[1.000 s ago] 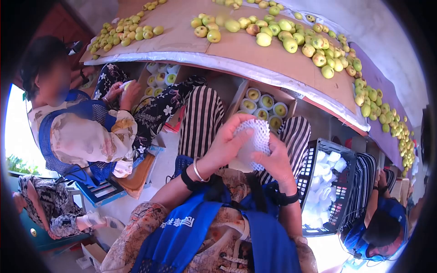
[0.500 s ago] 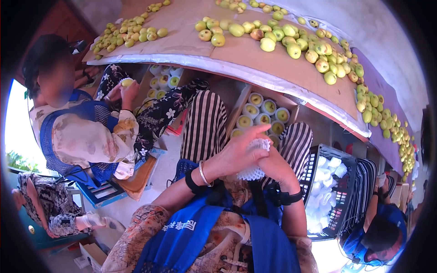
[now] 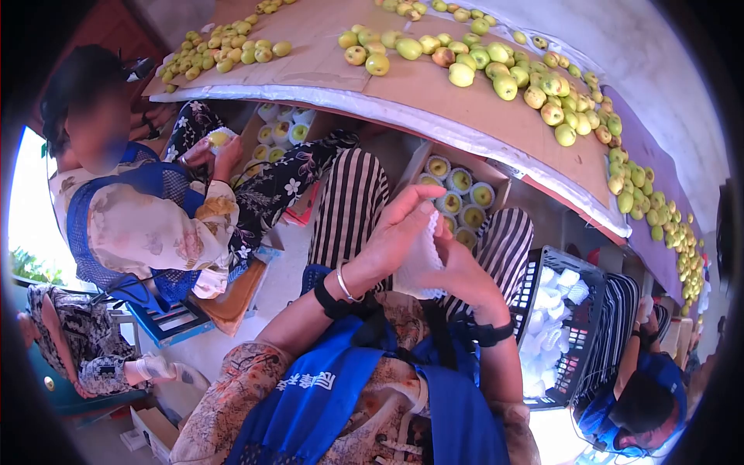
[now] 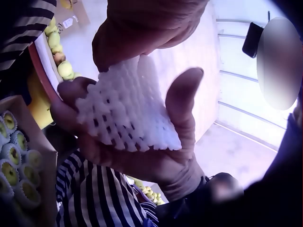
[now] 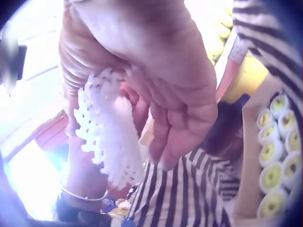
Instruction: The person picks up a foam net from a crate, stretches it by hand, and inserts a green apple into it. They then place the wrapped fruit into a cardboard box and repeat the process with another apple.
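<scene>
A white foam net sleeve (image 3: 419,263) is between the two hands, its body standing upright. My left hand (image 3: 391,240), with a silver bracelet, holds it from the left. On the other side, my right hand (image 3: 469,279) cups it. The left wrist view shows the net (image 4: 130,111) resting in the right hand's palm (image 4: 137,161), thumb held apart, while the left hand (image 4: 147,33) grips its top edge. Seen from the right wrist, the net (image 5: 109,132) hangs beside the right hand's bent fingers (image 5: 165,127). Whether anything is inside the net cannot be seen.
Beyond the knees stands a cardboard box (image 3: 496,174) of netted apples. Loose apples (image 3: 554,97) cover the table (image 3: 325,70). A black crate (image 3: 593,287) of foam nets is at the right. One person (image 3: 139,209) sits at the left, another (image 3: 647,387) at the lower right.
The right hand has turned from over the net to its side, and the net stands taller between the hands. At the left, the neighbour's apple now has a net round it.
</scene>
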A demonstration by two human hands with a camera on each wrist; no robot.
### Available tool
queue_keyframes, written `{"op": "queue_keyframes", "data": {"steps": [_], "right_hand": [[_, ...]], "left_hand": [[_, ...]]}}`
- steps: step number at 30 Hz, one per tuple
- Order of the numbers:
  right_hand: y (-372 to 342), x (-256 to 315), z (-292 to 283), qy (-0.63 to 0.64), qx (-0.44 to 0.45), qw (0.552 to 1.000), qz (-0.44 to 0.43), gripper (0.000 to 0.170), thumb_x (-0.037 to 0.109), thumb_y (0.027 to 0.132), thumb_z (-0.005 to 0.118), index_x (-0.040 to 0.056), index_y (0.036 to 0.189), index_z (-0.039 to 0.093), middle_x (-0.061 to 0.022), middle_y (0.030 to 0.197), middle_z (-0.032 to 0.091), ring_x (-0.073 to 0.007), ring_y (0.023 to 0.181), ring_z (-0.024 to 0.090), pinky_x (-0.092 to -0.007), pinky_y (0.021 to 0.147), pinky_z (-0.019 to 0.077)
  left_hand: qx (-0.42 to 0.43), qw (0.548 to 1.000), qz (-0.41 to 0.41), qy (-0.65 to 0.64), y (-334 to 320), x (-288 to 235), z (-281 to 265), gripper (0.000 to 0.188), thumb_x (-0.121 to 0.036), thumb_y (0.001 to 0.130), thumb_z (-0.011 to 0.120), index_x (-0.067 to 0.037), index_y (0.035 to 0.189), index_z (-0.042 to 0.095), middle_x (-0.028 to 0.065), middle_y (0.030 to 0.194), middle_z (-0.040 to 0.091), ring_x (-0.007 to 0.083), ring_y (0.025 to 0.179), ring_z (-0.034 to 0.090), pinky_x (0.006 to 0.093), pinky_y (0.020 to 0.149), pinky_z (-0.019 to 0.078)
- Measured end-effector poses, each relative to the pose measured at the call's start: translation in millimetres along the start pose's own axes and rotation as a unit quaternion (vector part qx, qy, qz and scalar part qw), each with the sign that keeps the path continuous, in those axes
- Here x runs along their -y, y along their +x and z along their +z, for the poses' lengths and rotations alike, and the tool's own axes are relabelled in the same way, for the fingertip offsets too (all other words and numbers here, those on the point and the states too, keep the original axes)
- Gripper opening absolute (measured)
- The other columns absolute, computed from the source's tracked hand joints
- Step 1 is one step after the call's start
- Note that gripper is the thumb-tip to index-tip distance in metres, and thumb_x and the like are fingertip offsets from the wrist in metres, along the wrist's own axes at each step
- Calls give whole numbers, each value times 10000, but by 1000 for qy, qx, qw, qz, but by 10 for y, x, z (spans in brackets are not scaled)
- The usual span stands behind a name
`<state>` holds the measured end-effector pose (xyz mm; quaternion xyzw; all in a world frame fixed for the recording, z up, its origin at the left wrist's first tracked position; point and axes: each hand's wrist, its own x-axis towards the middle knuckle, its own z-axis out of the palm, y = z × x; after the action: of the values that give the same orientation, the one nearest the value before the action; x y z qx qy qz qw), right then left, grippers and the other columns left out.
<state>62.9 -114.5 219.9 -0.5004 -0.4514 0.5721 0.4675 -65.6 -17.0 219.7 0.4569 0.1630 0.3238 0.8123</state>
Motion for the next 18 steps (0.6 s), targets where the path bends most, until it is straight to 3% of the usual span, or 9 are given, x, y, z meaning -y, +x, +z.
{"op": "queue_keyframes", "data": {"steps": [3, 8, 11, 14, 18], "right_hand": [[49, -20, 164, 40, -9, 994, 106, 618, 199, 753, 786, -6, 1274, 523, -49, 1128, 621, -125, 1024, 589, -273, 873, 476], [9, -10, 109, 94, -18, 985, 146, 356, 233, 819, 716, -10, 1063, 629, -40, 919, 656, -111, 815, 628, -244, 704, 495], [33, -19, 108, 91, -26, 990, 107, 340, 201, 815, 729, 10, 1071, 614, -27, 894, 643, -106, 773, 623, -239, 662, 493], [54, -40, 135, 61, -25, 992, 111, 370, 178, 804, 744, 16, 1100, 594, -32, 925, 639, -107, 787, 624, -237, 652, 495], [11, -72, 91, 22, 2, 988, 155, 364, 194, 812, 739, 22, 1096, 590, -40, 949, 643, -109, 807, 633, -235, 637, 497]], "left_hand": [[31, 999, -7, -35, 30, 18, -23, 357, -223, 1052, 427, -39, 1358, 443, 80, 912, 613, 201, 929, 626, 347, 890, 498], [-17, 999, -20, -19, 4, 56, -262, 542, -299, 998, 550, 7, 1414, 387, 177, 1194, 644, 248, 1136, 618, 372, 989, 480], [136, 989, -64, -6, -86, 132, -393, 622, -284, 915, 679, 35, 1382, 420, 178, 1257, 623, 233, 1151, 613, 359, 996, 477], [115, 987, -89, 73, -138, -29, -167, 596, -255, 870, 735, 18, 1336, 483, 159, 1212, 646, 209, 1119, 624, 345, 983, 483], [122, 983, -41, 134, -89, 48, -126, 456, -255, 894, 710, -2, 1235, 545, 130, 1124, 671, 165, 1015, 639, 309, 906, 508]]}}
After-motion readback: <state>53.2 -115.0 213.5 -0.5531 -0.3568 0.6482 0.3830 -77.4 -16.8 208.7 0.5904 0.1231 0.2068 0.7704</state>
